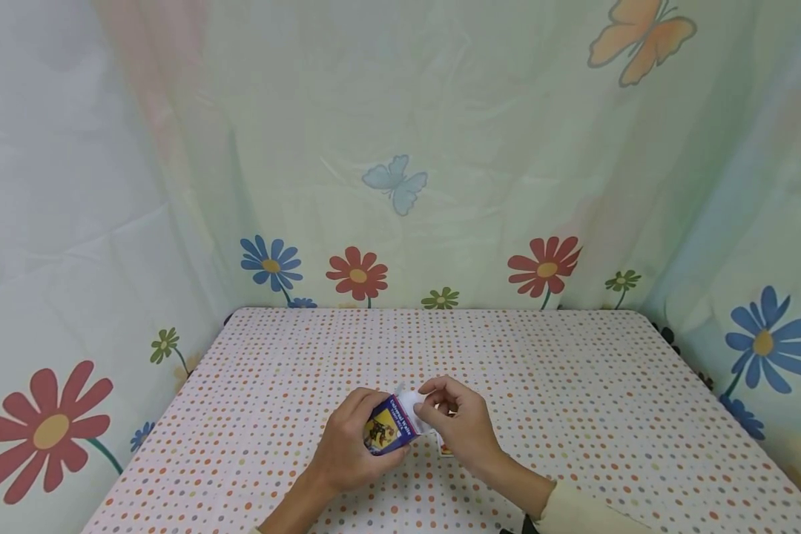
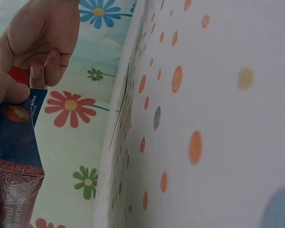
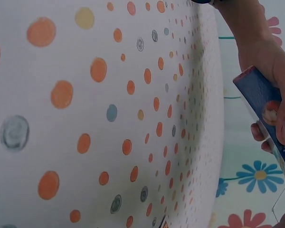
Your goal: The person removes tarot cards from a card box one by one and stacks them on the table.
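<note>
My left hand (image 1: 355, 437) grips a blue tarot card box (image 1: 389, 428) with a yellow picture panel, tilted above the table. Its label reads Universal Waite. At the box's upper right end a white flap (image 1: 410, 403) stands out, and my right hand (image 1: 463, 419) pinches it between thumb and forefinger. In the left wrist view, clear wrap (image 2: 16, 199) hangs at one end of the box (image 2: 16, 137), and the right hand (image 2: 42, 38) is beyond. The right wrist view has the left hand (image 3: 270, 61) around the box (image 3: 261, 97). Whatever lies inside the box is hidden.
A white-edged card or paper (image 1: 444, 446) with a red and orange print lies on the table, partly covered by the right hand. The table (image 1: 294, 356) wears a dotted cloth. Flowered curtains (image 1: 307, 185) stand behind it and at both sides.
</note>
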The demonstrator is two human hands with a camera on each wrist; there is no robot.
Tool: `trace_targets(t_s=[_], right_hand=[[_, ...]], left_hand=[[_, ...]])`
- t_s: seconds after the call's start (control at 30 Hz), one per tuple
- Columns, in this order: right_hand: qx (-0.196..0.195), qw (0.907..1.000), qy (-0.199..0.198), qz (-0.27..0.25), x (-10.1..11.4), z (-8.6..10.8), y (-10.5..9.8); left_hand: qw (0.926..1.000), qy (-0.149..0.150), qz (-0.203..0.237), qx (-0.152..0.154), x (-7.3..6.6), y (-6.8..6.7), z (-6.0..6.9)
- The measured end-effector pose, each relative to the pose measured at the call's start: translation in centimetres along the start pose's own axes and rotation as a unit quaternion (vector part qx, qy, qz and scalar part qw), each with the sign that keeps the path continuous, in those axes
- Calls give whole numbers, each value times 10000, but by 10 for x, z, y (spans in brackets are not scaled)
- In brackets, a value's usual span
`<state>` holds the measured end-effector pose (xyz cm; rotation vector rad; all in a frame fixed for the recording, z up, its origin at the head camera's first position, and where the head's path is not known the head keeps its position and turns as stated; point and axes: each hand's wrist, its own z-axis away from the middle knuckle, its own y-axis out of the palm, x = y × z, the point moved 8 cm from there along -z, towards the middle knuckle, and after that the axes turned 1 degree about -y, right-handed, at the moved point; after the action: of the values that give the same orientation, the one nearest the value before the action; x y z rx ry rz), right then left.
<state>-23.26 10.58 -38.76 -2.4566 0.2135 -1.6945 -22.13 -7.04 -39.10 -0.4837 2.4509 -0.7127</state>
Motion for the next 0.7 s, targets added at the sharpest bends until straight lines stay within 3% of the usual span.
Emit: trace_targets(t_s=[0.27, 0.7], right_hand=[[749, 9954, 509, 322, -7, 1, 12], [1175, 9898, 620, 513, -6, -6, 19]], left_hand=[[10000, 92, 6, -39, -2, -1, 0], [9998, 149, 72, -63, -2, 0, 0]])
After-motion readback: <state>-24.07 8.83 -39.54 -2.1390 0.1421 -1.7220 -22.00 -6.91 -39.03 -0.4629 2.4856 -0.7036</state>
